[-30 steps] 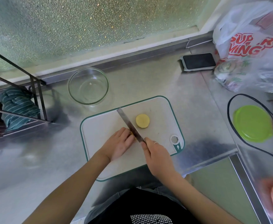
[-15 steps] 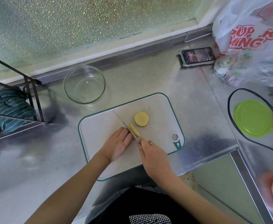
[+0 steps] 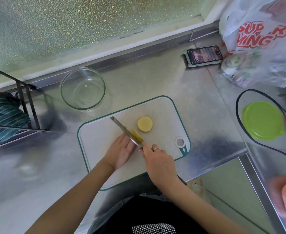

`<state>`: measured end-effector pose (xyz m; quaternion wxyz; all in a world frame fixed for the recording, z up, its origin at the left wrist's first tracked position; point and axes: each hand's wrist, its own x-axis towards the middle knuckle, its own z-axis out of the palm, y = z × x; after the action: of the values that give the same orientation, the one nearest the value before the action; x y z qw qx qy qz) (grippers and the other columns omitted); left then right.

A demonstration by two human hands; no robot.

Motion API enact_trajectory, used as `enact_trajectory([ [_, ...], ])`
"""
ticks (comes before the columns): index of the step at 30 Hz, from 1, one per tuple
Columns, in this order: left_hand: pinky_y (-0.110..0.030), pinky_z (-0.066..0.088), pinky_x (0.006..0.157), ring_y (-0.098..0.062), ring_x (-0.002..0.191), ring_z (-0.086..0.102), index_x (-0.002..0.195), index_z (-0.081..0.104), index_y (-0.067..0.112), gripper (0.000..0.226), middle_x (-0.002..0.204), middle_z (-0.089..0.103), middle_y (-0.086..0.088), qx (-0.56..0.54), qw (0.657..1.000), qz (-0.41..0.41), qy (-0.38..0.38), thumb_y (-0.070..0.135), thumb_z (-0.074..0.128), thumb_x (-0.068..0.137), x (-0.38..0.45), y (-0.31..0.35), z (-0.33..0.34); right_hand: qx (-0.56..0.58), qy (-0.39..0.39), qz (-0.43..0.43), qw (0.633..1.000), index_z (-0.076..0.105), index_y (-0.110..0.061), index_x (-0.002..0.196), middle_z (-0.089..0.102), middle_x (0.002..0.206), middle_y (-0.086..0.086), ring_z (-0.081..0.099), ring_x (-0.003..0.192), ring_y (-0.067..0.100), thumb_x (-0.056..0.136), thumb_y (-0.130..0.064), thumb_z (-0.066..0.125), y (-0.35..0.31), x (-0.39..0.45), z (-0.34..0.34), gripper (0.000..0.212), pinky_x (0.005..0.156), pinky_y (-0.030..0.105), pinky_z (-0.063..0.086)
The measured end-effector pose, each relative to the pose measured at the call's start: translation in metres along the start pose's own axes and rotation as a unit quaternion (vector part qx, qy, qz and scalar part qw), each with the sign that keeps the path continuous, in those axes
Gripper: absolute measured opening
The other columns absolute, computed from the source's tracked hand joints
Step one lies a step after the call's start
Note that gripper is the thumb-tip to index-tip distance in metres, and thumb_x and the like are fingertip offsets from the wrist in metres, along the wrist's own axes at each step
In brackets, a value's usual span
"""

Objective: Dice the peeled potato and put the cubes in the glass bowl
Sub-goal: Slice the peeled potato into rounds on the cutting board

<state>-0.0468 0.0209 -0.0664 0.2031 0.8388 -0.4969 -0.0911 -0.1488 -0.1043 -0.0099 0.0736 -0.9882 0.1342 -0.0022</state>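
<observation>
On the white cutting board (image 3: 101,137) lies a round yellow potato half (image 3: 144,124), cut face up. My right hand (image 3: 159,162) grips the handle of a knife (image 3: 124,130), whose blade points to the far left. A cut slice of potato (image 3: 136,135) leans against the blade's right side. My left hand (image 3: 122,152) rests on the board on the blade's left, its fingers over the rest of the potato, which is hidden beneath them. The glass bowl (image 3: 83,88) stands beyond the board at the left, with nothing in it.
A phone (image 3: 204,55) with a lit screen lies at the back right, next to a plastic shopping bag (image 3: 264,41). A green lid (image 3: 263,120) sits at the right. A black wire rack (image 3: 25,102) with a striped cloth (image 3: 5,115) stands at the left.
The knife has cut down through the potato piece under my left hand, and a slice now shows against the blade's right side. The phone screen has lit up.
</observation>
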Motion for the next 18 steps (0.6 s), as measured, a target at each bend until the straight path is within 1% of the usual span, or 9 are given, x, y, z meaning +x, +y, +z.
enact_trajectory([
  [2,-0.039,0.048,0.089,-0.036,0.099,0.06,0.117,0.047,0.002,0.04,0.109,0.063,-0.02,0.001,1.0,-0.005,-0.006,0.03,0.024,0.099,0.0,-0.001,0.001,-0.002,0.024,-0.006,1.0,0.066,-0.018,0.083,0.056,0.059,0.001,0.052,0.04,0.021,0.08,-0.027,0.071,0.002,-0.001,0.001,0.011,0.032,0.024,0.036],
  [4,-0.04,0.048,0.09,-0.037,0.1,0.061,0.118,0.047,0.002,0.04,0.11,0.063,-0.02,-0.001,1.0,-0.007,-0.012,0.03,0.024,0.099,0.0,-0.001,0.0,0.006,0.035,-0.001,0.999,0.066,-0.019,0.083,0.056,0.058,0.001,0.052,0.04,0.021,0.088,-0.031,0.049,0.003,-0.001,0.0,0.021,0.032,0.024,0.035],
  [5,-0.04,0.048,0.089,-0.037,0.099,0.061,0.117,0.047,0.002,0.041,0.109,0.063,-0.02,-0.003,1.0,-0.009,-0.011,0.031,0.023,0.1,0.001,-0.001,-0.002,0.011,0.032,0.002,0.999,0.067,-0.019,0.083,0.056,0.058,0.001,0.052,0.04,0.021,0.088,-0.032,0.047,0.003,0.0,0.0,0.024,0.032,0.024,0.035],
  [7,-0.04,0.049,0.087,-0.037,0.097,0.062,0.115,0.047,0.003,0.043,0.107,0.064,-0.02,-0.011,1.0,-0.004,-0.005,0.033,0.02,0.101,0.003,0.0,-0.005,0.014,0.032,-0.007,0.999,0.067,-0.018,0.084,0.056,0.058,0.002,0.052,0.039,0.022,0.085,-0.028,0.063,0.003,0.0,0.0,0.011,0.032,0.024,0.036],
  [8,-0.039,0.049,0.086,-0.037,0.096,0.062,0.114,0.047,0.004,0.043,0.107,0.064,-0.02,-0.011,1.0,0.0,0.0,0.033,0.019,0.101,0.004,0.001,-0.007,0.015,0.029,-0.005,0.999,0.067,-0.017,0.083,0.057,0.058,0.002,0.052,0.039,0.022,0.08,-0.026,0.073,0.003,0.0,-0.001,0.011,0.032,0.024,0.036],
  [10,-0.038,0.05,0.086,-0.036,0.095,0.062,0.113,0.048,0.005,0.042,0.106,0.065,-0.02,-0.007,1.0,0.007,0.009,0.033,0.019,0.101,0.005,0.003,-0.009,0.02,0.023,-0.009,1.0,0.067,-0.017,0.083,0.057,0.058,0.003,0.052,0.039,0.022,0.074,-0.027,0.079,0.003,0.0,0.001,0.019,0.032,0.024,0.036],
  [12,-0.038,0.049,0.086,-0.036,0.094,0.062,0.113,0.047,0.005,0.04,0.105,0.064,-0.02,-0.009,1.0,0.01,0.012,0.033,0.021,0.101,0.005,0.003,-0.009,0.02,0.031,-0.013,0.999,0.065,-0.017,0.085,0.056,0.058,0.003,0.052,0.039,0.022,0.083,-0.03,0.068,0.004,0.0,0.002,0.014,0.032,0.025,0.036],
  [15,-0.039,0.05,0.086,-0.037,0.095,0.062,0.114,0.046,0.005,0.04,0.106,0.064,-0.021,-0.015,1.0,0.01,0.015,0.033,0.022,0.101,0.005,0.002,-0.009,0.018,0.036,0.001,0.999,0.063,-0.018,0.085,0.056,0.059,0.001,0.052,0.04,0.021,0.089,-0.033,0.04,0.004,-0.001,0.002,0.028,0.031,0.026,0.037],
  [18,-0.038,0.051,0.083,-0.035,0.093,0.059,0.111,0.048,0.006,0.037,0.102,0.064,-0.02,-0.019,0.999,0.022,0.033,0.032,0.023,0.101,0.006,0.002,-0.01,0.019,0.031,0.006,0.999,0.063,-0.018,0.085,0.056,0.059,0.001,0.052,0.04,0.021,0.089,-0.033,0.04,0.003,-0.001,0.001,0.029,0.031,0.026,0.037],
])
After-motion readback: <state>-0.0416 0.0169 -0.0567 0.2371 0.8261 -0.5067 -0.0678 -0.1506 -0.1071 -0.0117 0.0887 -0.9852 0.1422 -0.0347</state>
